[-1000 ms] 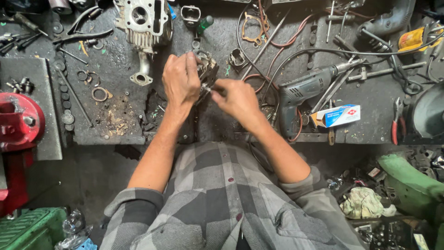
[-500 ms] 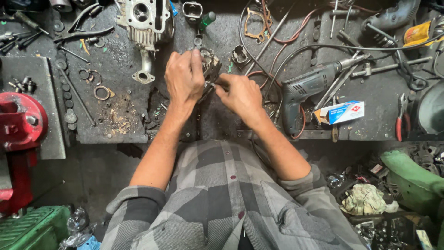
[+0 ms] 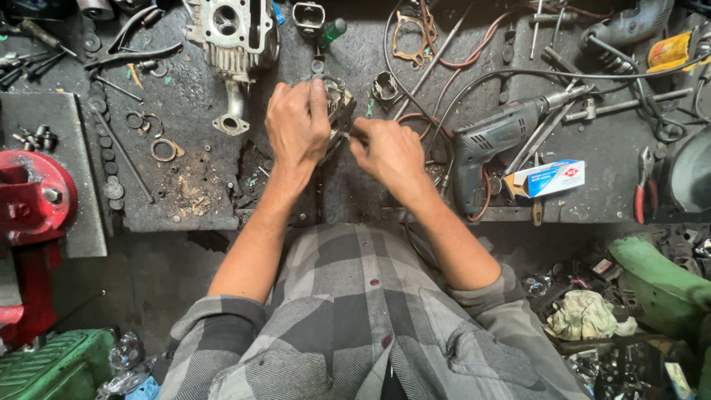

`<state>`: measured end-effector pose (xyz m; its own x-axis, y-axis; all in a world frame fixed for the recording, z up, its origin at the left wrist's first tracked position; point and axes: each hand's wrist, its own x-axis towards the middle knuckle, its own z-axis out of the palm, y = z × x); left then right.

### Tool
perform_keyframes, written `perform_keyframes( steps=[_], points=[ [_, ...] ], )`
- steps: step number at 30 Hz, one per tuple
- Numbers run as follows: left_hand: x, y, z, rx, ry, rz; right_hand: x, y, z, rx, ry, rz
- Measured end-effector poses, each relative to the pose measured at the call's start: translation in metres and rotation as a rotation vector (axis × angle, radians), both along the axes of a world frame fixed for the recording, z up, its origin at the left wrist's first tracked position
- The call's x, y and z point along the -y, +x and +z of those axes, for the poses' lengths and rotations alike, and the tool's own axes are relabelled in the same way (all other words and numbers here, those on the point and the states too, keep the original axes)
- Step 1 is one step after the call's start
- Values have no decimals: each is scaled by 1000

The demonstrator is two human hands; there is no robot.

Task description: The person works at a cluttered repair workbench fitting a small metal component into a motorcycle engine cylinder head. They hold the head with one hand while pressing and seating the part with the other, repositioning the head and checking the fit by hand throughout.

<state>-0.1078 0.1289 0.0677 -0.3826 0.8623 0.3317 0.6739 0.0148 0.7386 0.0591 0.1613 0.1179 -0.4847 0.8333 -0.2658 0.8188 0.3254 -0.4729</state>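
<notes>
My left hand (image 3: 298, 126) grips a small dark metal engine part (image 3: 340, 106) from above, holding it over the greasy workbench (image 3: 185, 192). My right hand (image 3: 386, 152) is closed around a thin tool whose tip meets the part's right side; most of the tool is hidden by my fingers. Both forearms reach forward from my grey plaid shirt.
A cylinder head (image 3: 233, 30) lies at the back left, a grey electric drill (image 3: 498, 141) and a white and blue box (image 3: 548, 178) to the right. Red-handled pliers (image 3: 643, 194), loose rings, gaskets and cables litter the bench. A red vise (image 3: 29, 204) stands at the left edge.
Both hands have stayed on the part with only small shifts; the right hand has moved slightly against it. The view has shifted a little.
</notes>
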Motion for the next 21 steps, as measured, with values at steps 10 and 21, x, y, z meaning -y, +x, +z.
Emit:
perform_keyframes(
  steps=[10, 21],
  points=[
    [-1, 0, 0, -6, -20, 7, 0, -7, 8, 23, -61, -61],
    [-3, 0, 3, 43, -94, -7, 1, -7, 11, 107, -62, 10]
  ],
)
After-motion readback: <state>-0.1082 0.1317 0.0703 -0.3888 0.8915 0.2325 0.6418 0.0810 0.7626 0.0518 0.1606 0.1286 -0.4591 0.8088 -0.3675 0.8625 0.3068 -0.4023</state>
